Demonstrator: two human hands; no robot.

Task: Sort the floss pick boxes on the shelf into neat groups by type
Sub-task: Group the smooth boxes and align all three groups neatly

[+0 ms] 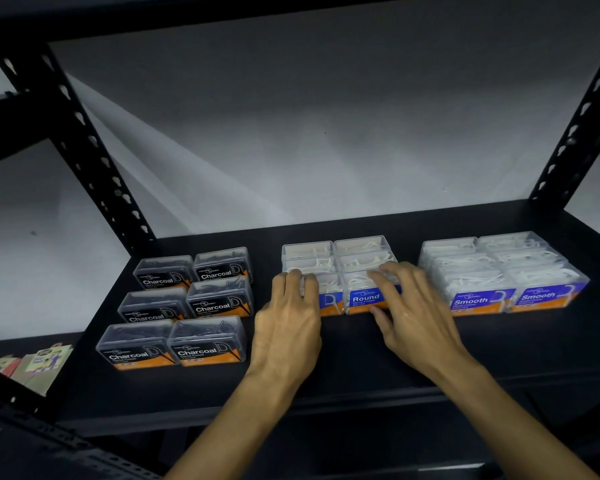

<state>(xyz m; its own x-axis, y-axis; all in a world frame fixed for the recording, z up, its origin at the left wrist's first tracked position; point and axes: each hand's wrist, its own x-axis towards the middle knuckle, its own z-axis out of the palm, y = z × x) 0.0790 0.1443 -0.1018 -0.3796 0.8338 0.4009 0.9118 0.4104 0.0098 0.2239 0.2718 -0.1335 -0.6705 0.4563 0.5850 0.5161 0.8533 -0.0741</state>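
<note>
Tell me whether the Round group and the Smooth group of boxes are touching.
Apart. The head view shows a strip of bare dark shelf between the Round boxes and the Smooth boxes, running front to back.

Behind and beside the sorting shelf

A pale grey wall (326,140) fills the space far beyond the fingers, crossed by slanting bands of light and shadow. Black perforated uprights (84,133) rise up and away to the left of the fingers, with a matching one (575,129) to their right, both punched with keyhole slots. A dark upper deck (222,15) spans overhead. Low and well to the left of the fingers, a cluster of colourful packets (32,365) lies on a lower level, too blurred to read. A slotted black rail (66,445) runs diagonally at the bottom left.
</note>
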